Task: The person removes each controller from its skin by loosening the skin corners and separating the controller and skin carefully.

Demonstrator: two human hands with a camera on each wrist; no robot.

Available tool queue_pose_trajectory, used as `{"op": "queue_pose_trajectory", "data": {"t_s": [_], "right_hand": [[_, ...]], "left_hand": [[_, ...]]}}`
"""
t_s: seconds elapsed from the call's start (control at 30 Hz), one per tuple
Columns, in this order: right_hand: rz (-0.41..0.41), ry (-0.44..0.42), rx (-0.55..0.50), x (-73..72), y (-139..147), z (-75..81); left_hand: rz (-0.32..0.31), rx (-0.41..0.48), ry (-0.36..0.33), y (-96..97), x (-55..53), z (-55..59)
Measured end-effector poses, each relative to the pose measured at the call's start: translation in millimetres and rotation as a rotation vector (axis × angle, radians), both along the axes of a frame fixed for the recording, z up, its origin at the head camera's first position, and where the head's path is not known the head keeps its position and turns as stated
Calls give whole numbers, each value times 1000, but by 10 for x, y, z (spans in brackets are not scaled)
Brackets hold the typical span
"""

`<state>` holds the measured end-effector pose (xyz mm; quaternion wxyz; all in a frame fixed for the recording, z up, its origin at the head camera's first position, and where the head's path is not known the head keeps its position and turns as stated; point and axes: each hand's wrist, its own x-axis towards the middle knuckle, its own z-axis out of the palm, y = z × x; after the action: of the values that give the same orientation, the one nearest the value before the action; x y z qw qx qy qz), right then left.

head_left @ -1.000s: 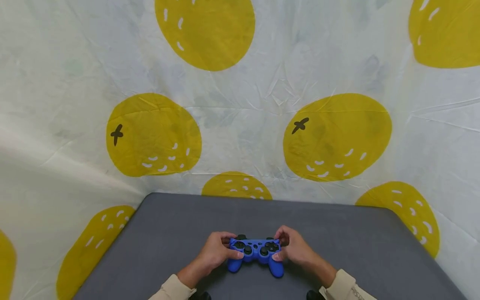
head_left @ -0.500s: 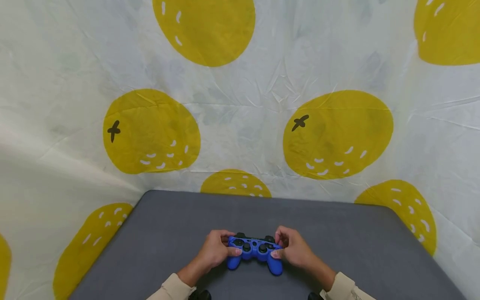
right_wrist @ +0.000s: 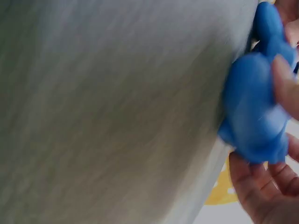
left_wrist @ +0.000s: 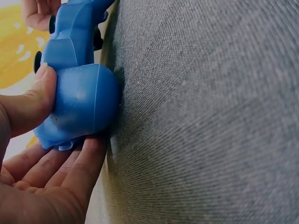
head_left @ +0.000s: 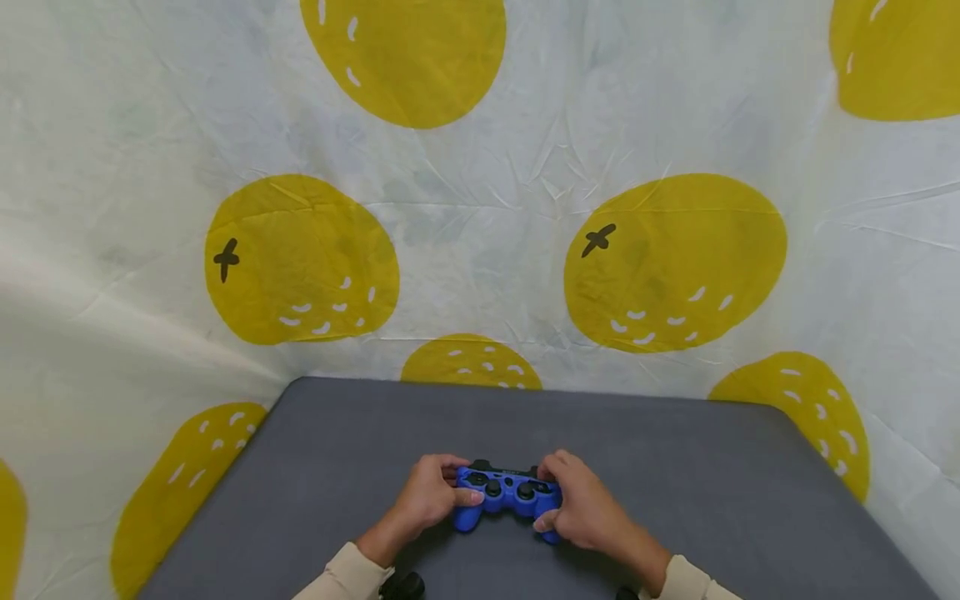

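A game controller (head_left: 510, 493) in a blue rubbery cover is held between both hands, low over the grey table in the head view. Black shows along its top edge, shoulder buttons and two sticks. My left hand (head_left: 426, 498) grips the left end, thumb on the front face and fingers behind. In the left wrist view the thumb (left_wrist: 41, 91) presses the blue cover (left_wrist: 79, 93). My right hand (head_left: 588, 508) grips the other end, fingers at the top corner and thumb low on the right handle. The right wrist view shows that blue handle (right_wrist: 254, 107), blurred, between thumb and fingers.
The grey table (head_left: 345, 433) spreads around the hands. Behind it hangs a white cloth (head_left: 480, 267) printed with yellow fruit. A black rounded object (head_left: 405, 586) shows beneath the left sleeve (head_left: 348, 571).
My right fingers have shifted over the controller's top right corner, and the thumb has slid lower on its handle. More black shows along the top edge. The left hand keeps its grip.
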<state>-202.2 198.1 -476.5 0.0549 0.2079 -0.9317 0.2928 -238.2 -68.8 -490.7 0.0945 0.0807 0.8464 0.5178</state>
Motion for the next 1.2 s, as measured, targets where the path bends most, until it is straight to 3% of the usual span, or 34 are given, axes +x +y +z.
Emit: {"op": "queue_pose_trajectory", "data": {"t_s": [0.3, 0.6, 0.7, 0.83, 0.93, 1.07, 1.2], "right_hand": [[-116, 106, 58, 27, -132, -2], [-70, 81, 2, 30, -158, -20], [-58, -14, -61, -6, -147, 39], [-52, -285, -267, -89, -162, 149], [-64, -408, -332, -151, -226, 211], [-122, -401, -330, -180, -351, 239], [-239, -373, -426, -174, -448, 211]], "left_hand": [[-3, 21, 21, 1, 6, -5], [17, 17, 18, 8, 35, -13], [19, 19, 20, 12, 47, -21], [19, 21, 29, 19, 48, -21], [22, 22, 27, 18, 43, -17], [30, 26, 27, 14, 48, 3], [31, 3, 44, 23, 63, 18]]}}
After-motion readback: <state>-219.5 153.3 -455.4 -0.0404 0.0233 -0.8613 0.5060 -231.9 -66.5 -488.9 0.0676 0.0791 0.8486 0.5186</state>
